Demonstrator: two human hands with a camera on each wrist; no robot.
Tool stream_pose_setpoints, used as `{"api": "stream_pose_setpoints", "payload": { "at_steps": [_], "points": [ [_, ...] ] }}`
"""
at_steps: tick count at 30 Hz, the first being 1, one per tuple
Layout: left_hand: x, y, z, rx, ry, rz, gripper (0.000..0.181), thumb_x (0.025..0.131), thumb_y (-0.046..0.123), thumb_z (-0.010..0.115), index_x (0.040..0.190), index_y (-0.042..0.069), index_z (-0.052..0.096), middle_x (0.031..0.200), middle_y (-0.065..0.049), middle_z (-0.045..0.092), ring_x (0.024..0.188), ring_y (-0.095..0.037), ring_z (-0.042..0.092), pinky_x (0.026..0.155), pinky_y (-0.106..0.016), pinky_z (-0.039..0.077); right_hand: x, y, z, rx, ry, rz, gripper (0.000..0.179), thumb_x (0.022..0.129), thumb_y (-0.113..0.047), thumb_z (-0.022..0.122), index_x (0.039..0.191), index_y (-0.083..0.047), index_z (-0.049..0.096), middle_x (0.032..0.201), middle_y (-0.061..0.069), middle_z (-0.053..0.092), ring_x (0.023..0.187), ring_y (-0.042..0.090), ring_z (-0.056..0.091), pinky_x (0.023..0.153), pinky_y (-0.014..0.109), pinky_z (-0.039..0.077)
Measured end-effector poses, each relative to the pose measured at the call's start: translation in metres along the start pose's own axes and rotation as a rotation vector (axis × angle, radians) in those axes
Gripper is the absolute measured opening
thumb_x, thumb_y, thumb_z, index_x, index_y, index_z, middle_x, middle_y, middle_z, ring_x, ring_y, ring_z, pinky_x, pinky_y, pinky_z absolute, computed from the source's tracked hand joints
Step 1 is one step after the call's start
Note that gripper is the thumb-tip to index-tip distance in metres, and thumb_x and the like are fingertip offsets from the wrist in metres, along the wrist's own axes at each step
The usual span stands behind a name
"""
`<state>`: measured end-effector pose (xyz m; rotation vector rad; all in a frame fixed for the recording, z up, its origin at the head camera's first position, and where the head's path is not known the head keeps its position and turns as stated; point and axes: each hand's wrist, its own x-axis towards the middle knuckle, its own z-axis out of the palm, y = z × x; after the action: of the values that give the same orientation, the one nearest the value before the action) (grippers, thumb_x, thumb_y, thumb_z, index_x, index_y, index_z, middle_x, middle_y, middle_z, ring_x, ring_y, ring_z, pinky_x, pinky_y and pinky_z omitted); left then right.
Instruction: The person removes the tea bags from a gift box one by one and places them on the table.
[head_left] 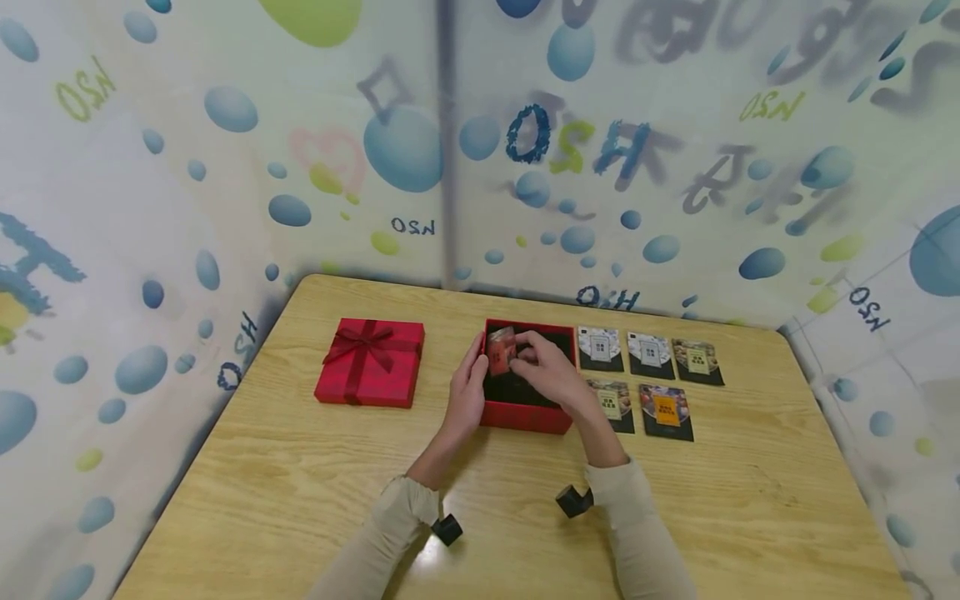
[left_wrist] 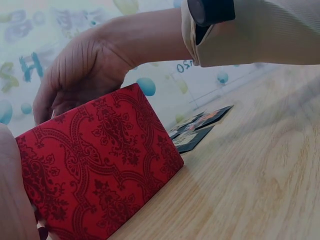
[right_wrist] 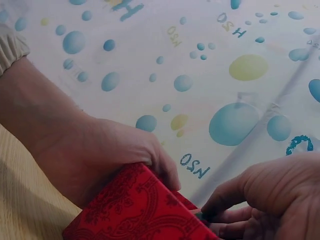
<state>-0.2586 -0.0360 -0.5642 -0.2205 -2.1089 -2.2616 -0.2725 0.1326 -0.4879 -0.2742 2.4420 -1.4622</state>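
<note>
A red patterned gift box (head_left: 525,417) with a dark lining stands open on the table. My left hand (head_left: 467,396) holds its left side, the thumb at the rim; in the left wrist view the palm lies against the box wall (left_wrist: 100,160). Over the box's left part, my right hand (head_left: 551,371) pinches a small red packet (head_left: 501,354) by its right edge, and the packet leans with its printed face up. In the right wrist view the right hand's fingertips (right_wrist: 212,207) dip behind the box wall, where most of the packet is hidden.
To the left lies the red lid (head_left: 397,375) with a dark red ribbon bow. Several flat printed packets lie right of the box in two rows, among them a white-and-black one (head_left: 600,348) and an orange-labelled one (head_left: 666,410). A printed curtain (head_left: 480,225) hangs behind the table.
</note>
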Motion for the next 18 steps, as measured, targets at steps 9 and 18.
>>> {"api": "stream_pose_setpoints", "payload": {
  "at_steps": [9, 18],
  "points": [
    [-0.002, 0.000, 0.000, 0.013, -0.001, -0.016, 0.053, 0.116, 0.027, 0.034, 0.167, 0.014, 0.027, 0.172, -0.009, 0.027, 0.158, -0.022, 0.021, 0.128, -0.048, 0.020, -0.006, -0.004, -0.014, 0.075, -0.017, -0.041, 0.043, 0.109, -0.014, 0.055, 0.149, -0.001, 0.048, 0.122, 0.022, 0.068, 0.094, 0.027, 0.062, 0.078, 0.034, 0.052],
    [0.000, 0.000, 0.001, -0.007, -0.003, -0.010, 0.052, 0.116, 0.026, 0.035, 0.167, 0.014, 0.028, 0.170, -0.005, 0.031, 0.157, -0.021, 0.025, 0.128, -0.045, 0.022, -0.012, -0.005, -0.026, 0.102, -0.008, -0.055, 0.045, 0.110, -0.014, 0.053, 0.151, 0.000, 0.045, 0.131, 0.023, 0.066, 0.106, 0.032, 0.063, 0.082, 0.035, 0.053]
  ]
}}
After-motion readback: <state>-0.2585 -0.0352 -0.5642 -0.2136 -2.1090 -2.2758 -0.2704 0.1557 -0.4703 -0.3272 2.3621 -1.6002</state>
